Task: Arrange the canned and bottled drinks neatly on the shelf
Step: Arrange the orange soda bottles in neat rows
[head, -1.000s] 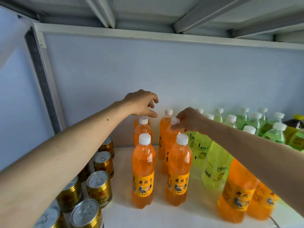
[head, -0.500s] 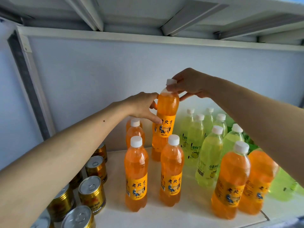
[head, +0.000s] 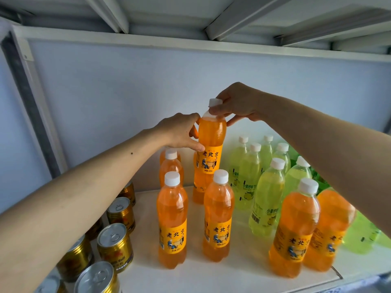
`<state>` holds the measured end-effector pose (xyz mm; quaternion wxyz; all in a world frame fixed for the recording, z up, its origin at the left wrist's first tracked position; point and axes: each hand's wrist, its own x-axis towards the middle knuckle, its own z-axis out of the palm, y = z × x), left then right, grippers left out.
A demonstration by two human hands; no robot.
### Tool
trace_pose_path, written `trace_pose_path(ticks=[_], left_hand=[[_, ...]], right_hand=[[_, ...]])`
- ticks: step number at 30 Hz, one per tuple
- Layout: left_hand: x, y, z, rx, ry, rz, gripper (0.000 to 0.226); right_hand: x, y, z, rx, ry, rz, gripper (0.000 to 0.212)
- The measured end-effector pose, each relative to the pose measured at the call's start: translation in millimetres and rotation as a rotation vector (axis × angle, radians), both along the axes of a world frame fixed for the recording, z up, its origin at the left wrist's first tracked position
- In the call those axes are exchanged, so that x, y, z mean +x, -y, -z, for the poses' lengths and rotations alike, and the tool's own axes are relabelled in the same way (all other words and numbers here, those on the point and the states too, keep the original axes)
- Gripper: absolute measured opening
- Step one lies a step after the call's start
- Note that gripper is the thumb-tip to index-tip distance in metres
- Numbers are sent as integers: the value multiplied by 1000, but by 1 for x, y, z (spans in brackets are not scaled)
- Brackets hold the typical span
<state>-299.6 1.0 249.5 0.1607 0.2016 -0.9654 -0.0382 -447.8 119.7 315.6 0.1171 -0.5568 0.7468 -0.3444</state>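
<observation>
My right hand point(head: 239, 102) pinches the white cap and neck of an orange soda bottle point(head: 211, 136), which is raised well above its neighbours. My left hand point(head: 179, 132) grips the same bottle on its left side, thumb on the front just above the yellow label. Below stand two rows of orange bottles: the front pair point(head: 172, 218) point(head: 219, 216) and others behind point(head: 171, 166), partly hidden. Two more orange bottles point(head: 295, 227) stand apart at the right front. Several yellow-green bottles point(head: 267, 193) fill the middle right. Gold cans point(head: 115, 244) stand at the left.
The white shelf board point(head: 211, 278) has bare room in front of the orange rows and between them and the right pair. A grey back panel point(head: 127, 92) closes the rear. The shelf above point(head: 190, 15) hangs low. A metal upright point(head: 27, 98) stands at the left.
My right hand has lifted the orange bottle out of the back of the right row. My left hand came off the left row's cap and took hold of the bottle's side.
</observation>
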Motion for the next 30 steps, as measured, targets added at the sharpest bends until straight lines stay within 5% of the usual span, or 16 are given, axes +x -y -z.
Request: trace_pose_path(ticks=[15,30], left_hand=[[15,11,-1,-75,73,-13,51],[24,-10,-5,-49,77,-73,51]], right_hand=[[-7,20,102,214,-5,123,34],[2,12,100,209,-71,126,43]])
